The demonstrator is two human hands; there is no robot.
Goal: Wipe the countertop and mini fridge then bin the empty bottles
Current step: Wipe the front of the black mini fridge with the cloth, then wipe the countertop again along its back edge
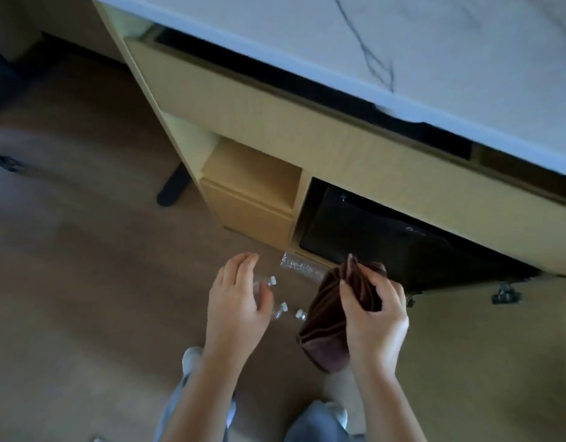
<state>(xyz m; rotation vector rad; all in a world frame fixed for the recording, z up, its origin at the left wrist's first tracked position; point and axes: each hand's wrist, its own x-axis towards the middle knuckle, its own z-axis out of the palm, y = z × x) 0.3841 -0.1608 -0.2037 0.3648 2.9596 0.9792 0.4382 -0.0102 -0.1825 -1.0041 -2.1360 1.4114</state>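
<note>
Down low, right in front of the mini fridge (386, 247), black front, tucked in its niche under the white marbled worktop (434, 43). Two hands in play.

Right hand (375, 317) just off the fridge's lower left corner, grip pinched tight on one brown cloth (323, 317), folded and hanging from thumb and fingertips.

Left hand (240, 301) further left of the fridge, palm down, grip wide and slack, fingers only gently bent, closed on nothing plainly seen. Hovering over the bottles (280, 311) on the wooden floor (84, 282); touching them or not, cannot tell.

Counting caps now: one, two, three white ones, all left of the cloth, between the two hands. Add a fourth item, a crushed clear bottle (302, 270) lying flat, nearest the fridge, just beside its front left corner. Four clear plastic bottles in all, every one down on the floor.

Left of the fridge: one open cubby (253, 177) with one closed drawer front below. Above the fridge: one long pale wood panel. At the bottom edge, two grey trouser legs and two light shoes.
</note>
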